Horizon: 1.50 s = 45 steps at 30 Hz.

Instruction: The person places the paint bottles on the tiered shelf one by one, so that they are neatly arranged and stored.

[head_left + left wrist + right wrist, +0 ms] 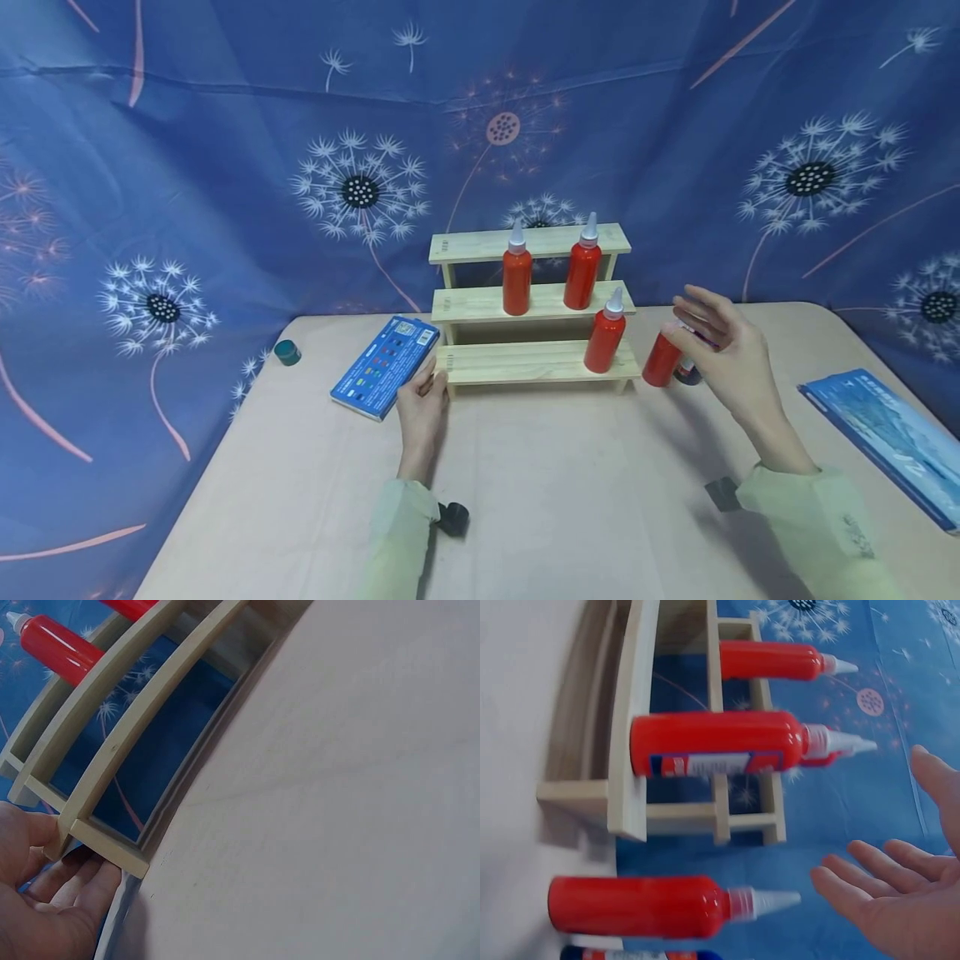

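- At the left end of the rack (472,306), the left hand (420,408) grips the bottom tier (517,364), with the box (386,367) lying just beside it.
- Right of the rack, a loose red bottle (660,362) stands upright on the table (540,483), a dark bottle (687,372) close beside it.
- Near the loose bottle's nozzle (772,901), the right hand (738,358) is open and holds nothing; the right wrist view shows its fingers apart from the tip.
- On the middle tier stand two red bottles, one (517,283) left of the other (582,275); a third (603,342) stands near the bottom tier's right end.
- The step in hand looks like work around the loose bottle; whether the right hand is reaching or letting go, I cannot tell.
- For a reach, the body should give a better hold than the slim nozzle; approaching from the side away from the dark bottle would spare it a knock.
- For a release, raising the fingers well clear of the nozzle first should avoid tipping the bottle.
- A light, steady left hold seems best: a tug on the tier could rock every bottle standing there.
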{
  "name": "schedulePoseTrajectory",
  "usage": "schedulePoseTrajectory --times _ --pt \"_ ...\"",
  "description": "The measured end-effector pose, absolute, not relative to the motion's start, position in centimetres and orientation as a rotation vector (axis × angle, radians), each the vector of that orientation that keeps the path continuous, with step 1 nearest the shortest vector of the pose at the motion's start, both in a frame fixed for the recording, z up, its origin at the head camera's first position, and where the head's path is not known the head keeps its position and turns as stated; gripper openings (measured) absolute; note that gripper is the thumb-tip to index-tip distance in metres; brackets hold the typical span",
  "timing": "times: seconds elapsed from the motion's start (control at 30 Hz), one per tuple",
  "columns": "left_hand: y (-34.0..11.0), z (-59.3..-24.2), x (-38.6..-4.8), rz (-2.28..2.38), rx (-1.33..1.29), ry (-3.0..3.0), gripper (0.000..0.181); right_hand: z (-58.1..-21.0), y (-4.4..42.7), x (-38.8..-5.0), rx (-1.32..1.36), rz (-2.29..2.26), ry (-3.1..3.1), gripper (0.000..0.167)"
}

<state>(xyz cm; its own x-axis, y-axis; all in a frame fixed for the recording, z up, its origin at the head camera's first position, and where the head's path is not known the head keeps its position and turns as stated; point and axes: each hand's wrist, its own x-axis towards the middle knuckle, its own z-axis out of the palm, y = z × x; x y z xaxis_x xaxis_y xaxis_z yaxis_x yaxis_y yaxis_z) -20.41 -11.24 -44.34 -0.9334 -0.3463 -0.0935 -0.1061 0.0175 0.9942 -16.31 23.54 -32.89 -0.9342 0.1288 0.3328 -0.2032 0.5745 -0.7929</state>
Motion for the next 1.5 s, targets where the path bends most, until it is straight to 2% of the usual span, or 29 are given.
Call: schedulePoseTrajectory --times 0.47,0.73,1.07,1.33,1.5 --pt "-11.6 -44.5 -20.3 -1.987 0.435 -2.120 0.039 -33.2 27.1 -16.0 -0.188 1.403 -2.178 0.056" --pt "-11.6 -44.5 -20.4 -1.999 0.460 -2.119 0.039 -36.3 29.3 -17.0 -0.348 1.419 -2.330 0.063" --pt "-11.5 -44.6 -20.6 -2.043 0.488 -2.104 0.039 -40.6 31.1 -18.4 -0.366 1.440 -2.482 0.072" --pt "-11.5 -44.6 -20.5 -2.044 0.463 -2.107 0.040 -41.6 31.0 -19.3 -0.376 1.420 -2.586 0.083" --pt "-11.4 -44.6 -20.4 -2.052 0.469 -2.105 0.040 -41.8 30.9 -19.7 -0.358 1.456 -2.599 0.084"
